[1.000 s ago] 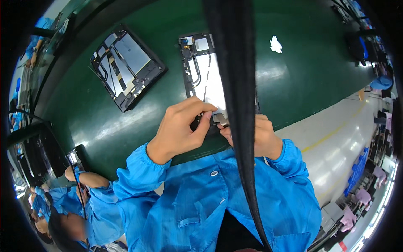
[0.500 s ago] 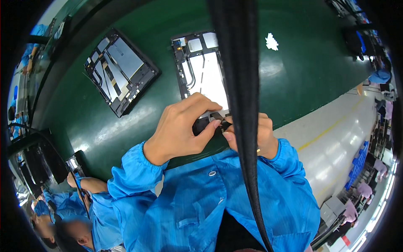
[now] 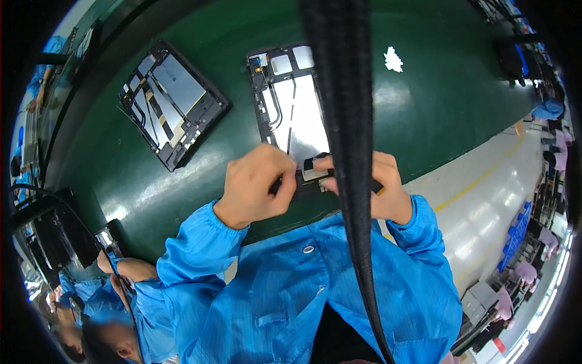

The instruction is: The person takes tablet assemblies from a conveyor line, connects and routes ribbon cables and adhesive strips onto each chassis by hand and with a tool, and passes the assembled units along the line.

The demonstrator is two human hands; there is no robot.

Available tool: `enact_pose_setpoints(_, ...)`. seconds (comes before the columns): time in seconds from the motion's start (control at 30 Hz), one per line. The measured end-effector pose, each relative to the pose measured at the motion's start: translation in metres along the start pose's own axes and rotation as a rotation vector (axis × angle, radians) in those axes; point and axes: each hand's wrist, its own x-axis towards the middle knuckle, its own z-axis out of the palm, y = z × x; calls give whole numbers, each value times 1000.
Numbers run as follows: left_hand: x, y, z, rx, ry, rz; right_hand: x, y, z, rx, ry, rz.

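An opened tablet (image 3: 309, 115) lies in front of me, its black frame around a bright silver panel with thin dark cables. My left hand (image 3: 257, 185) is beside its near left corner, fingers curled into a pinch; what they hold, if anything, is hidden. At the near right end, my right hand (image 3: 388, 188) has its thumb and fingertips close to a small dark piece on the tablet's edge. A dark flat ribbon cable (image 3: 378, 185) with a gold-coloured end shows within that hand. A black strap (image 3: 342, 121) covers part of the tablet and of the right fingers.
A second opened tablet (image 3: 167, 103) lies turned at an angle on the green table (image 3: 242, 24) to the left. Small white scraps (image 3: 393, 59) lie at the far right. Another person's arm (image 3: 130, 267) rests near the table's left end.
My hands have moved apart. The left drew back leftward from the tablet's near end and curled; the right shifted slightly right, the dark cable now showing in it.
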Motion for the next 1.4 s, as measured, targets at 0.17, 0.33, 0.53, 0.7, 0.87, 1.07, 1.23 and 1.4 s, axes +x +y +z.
enact_pose_setpoints(0.17, -9, 6, -6, 304, -104, 386, 23, 2, -6, -48, -38, -36)
enact_pose_setpoints(0.33, -6, 4, -5, 362, -127, 342, 44, 20, -7, -147, -105, -97)
enact_pose_setpoints(0.53, -1, 2, -7, 415, -119, 268, 53, 28, -11, -101, -77, -14)
enact_pose_setpoints(0.7, 14, 7, -12, 458, -139, 177, 54, 30, -12, -120, 29, 36)
enact_pose_setpoints(0.87, 22, 3, -12, 435, -131, 161, 51, 31, -14, -334, 213, -36)
enact_pose_setpoints(1.07, 13, 3, -10, 350, -103, 259, 32, 9, -9, -433, 191, 66)
enact_pose_setpoints(1.23, 15, 5, 1, 298, -136, 271, 31, 3, 0, -162, 76, 228)
enact_pose_setpoints(1.4, 15, 11, 1, 232, -159, 227, 23, 3, -7, 164, 113, 372)
